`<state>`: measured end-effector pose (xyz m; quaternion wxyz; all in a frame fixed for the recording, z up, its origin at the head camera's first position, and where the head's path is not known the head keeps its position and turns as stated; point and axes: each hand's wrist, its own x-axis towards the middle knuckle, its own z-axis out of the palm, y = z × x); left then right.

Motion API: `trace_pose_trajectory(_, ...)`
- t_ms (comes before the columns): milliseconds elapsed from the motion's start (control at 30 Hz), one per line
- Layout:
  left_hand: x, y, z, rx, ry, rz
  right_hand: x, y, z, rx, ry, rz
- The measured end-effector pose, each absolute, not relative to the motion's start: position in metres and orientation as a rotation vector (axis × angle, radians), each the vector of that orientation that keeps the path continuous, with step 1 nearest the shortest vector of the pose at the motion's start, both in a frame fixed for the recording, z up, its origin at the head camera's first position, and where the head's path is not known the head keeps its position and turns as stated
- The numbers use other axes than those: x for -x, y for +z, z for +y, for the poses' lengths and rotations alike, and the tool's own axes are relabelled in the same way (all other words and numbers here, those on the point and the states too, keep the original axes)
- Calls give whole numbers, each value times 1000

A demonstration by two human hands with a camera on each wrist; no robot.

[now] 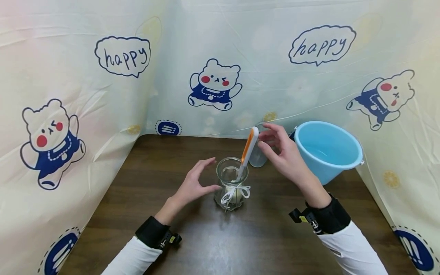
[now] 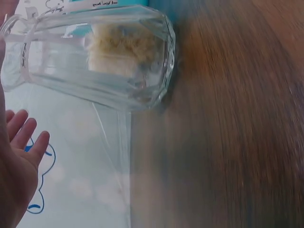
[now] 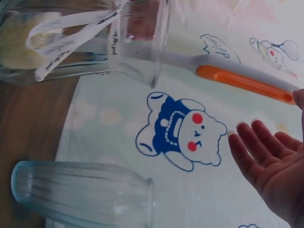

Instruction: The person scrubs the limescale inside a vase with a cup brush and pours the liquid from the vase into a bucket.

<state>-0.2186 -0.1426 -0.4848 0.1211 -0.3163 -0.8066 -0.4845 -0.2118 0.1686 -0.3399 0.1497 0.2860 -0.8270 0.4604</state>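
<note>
A clear glass jar point(image 1: 224, 199) with a white ribbon bow point(image 1: 231, 194) round its neck stands upright on the table. Inside it leans a bottle brush, its white-and-orange handle point(image 1: 249, 147) sticking out of the mouth and its pale fuzzy head point(image 2: 121, 50) low in the glass. To the left of the jar is my left hand point(image 1: 193, 186), thumb and fingers spread apart, holding nothing. My right hand point(image 1: 283, 152) is raised beside the top of the brush handle, fingers loosely bent. In the right wrist view the thumb is close to the handle's end; whether it touches I cannot tell.
Behind the jar, partly hidden by my right hand, stands a ribbed clear glass vase point(image 3: 85, 192). A light blue bucket point(image 1: 324, 168) is at the back right, near my right forearm. A printed cloth point(image 1: 268, 91) hangs along the back and sides of the brown table point(image 1: 137, 198).
</note>
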Motion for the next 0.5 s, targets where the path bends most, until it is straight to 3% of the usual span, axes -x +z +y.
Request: trace_pose_trajectory(500, 226, -497, -112, 909, -1690, -2347, 220, -332, 142, -919, 1346, -2342)
